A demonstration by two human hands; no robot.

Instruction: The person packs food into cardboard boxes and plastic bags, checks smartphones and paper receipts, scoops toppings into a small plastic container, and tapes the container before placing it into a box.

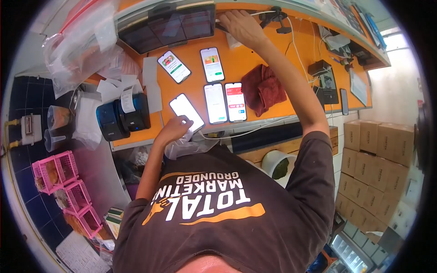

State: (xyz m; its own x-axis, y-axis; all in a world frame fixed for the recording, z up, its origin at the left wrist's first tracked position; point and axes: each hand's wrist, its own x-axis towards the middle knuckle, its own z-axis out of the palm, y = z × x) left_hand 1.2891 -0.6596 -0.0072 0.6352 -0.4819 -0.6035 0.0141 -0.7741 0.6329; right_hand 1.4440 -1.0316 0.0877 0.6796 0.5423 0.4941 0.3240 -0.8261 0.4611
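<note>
On the orange desk (300, 41) lie several lit phones. My left hand (176, 129) touches the lower part of a phone with a white screen (185, 109); its fingers are bent. Right of it are a pale-screen phone (215, 102) and a phone with red and white on its screen (235, 100). Farther back lie a phone with a green button (174, 66) and another phone (212, 63). My right hand (241, 28) reaches to the desk's back, beside the monitor's right edge, over a dark thing that I cannot make out. A dark red cloth (263, 90) lies crumpled below that arm.
A wide monitor (168, 27) stands at the back. Blue and black printers (120, 116) sit at the left edge. White cables (296, 41) and a black box (319, 68) are on the right. Stacked cartons (375, 168) and a white bucket (275, 161) stand below.
</note>
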